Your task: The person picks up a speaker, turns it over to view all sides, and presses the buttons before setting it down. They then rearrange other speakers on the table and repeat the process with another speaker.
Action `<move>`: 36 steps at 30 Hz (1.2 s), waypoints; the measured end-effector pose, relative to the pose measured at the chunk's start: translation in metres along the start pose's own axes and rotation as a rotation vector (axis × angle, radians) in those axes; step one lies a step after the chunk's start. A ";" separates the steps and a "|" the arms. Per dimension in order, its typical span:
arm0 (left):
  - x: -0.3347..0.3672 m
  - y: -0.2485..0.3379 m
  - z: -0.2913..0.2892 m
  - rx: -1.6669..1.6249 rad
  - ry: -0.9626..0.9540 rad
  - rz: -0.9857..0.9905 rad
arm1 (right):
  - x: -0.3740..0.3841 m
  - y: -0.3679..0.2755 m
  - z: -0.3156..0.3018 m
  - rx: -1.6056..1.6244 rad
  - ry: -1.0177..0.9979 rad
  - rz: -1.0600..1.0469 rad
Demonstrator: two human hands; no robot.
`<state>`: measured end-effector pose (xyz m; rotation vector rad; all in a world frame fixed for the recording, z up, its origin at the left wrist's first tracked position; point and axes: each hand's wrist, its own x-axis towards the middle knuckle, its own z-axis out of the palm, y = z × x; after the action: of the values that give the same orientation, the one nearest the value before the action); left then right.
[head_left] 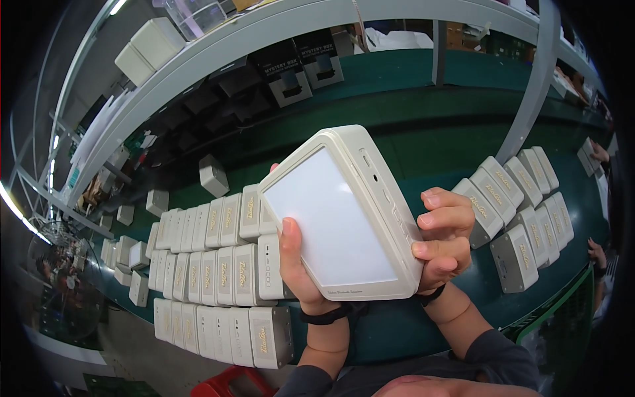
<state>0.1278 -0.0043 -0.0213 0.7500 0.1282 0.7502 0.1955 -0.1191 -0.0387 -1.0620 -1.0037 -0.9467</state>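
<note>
A cream, boxy speaker (380, 192) with rounded corners is held up tilted in front of me, over the table. Its large face is a blank white panel (337, 218), turned toward me. Ports and a row of buttons run along the narrow side to the right. My left hand (297, 271) grips the left edge, thumb on the front and the other fingers mostly hidden behind. At the buttoned side is my right hand (446, 231), fingers curled, one fingertip against the edge; its palm is partly hidden. Both wrists wear dark bands.
Rows of similar cream speakers (225, 274) stand at left; another group (519, 192) is at right on the green table (423, 331). Dark boxes (284, 79) sit behind, under a grey metal shelf (264, 30). Another person's hand (598, 152) holds a speaker at far right. A red stool (231, 382) is below.
</note>
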 end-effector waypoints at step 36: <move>0.007 0.003 -0.003 0.045 -0.012 0.071 | 0.021 -0.007 0.001 0.170 -0.413 0.424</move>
<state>0.1302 0.0039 -0.0201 0.8055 0.1081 0.8120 0.1945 -0.1221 -0.0169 -1.2879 -1.1093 -0.2955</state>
